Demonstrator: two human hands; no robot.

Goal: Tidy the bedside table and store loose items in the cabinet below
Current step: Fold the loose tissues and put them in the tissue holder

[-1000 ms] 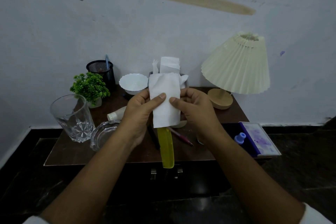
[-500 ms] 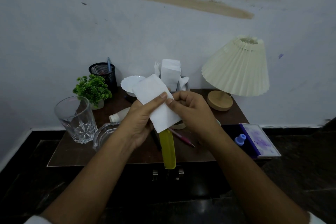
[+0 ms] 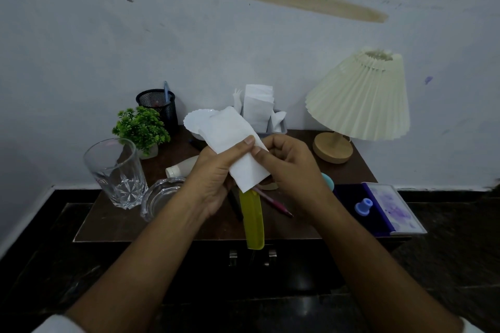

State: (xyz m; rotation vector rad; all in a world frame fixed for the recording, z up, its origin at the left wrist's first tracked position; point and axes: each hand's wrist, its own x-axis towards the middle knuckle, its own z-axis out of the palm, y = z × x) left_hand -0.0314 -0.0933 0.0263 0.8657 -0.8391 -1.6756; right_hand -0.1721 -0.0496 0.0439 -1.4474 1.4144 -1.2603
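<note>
A folded white tissue (image 3: 234, 143) is held above the dark wooden bedside table (image 3: 113, 222), tilted with its top end to the left. My left hand (image 3: 213, 173) grips it from the left, thumb on top. Its right edge is pinched by my right hand (image 3: 289, 167). Under the hands lie a yellow comb (image 3: 253, 222) that sticks out over the front edge, a pink pen (image 3: 273, 203) and a white bottle (image 3: 181, 167) on its side. The cabinet below shows two metal handles (image 3: 251, 255).
A drinking glass (image 3: 115, 170) and a glass ashtray (image 3: 159, 197) stand at the left, with a small green plant (image 3: 140, 127) and a black mesh pen cup (image 3: 158, 105) behind. A tissue holder (image 3: 259, 111) is at the back, a pleated lamp (image 3: 359, 97) at the right, a purple book (image 3: 392, 208) with a blue cap (image 3: 364, 205).
Both hands have turned the tissue from upright to slanted, its top swinging left in front of the white bowl. The hands have moved closer together on it.
</note>
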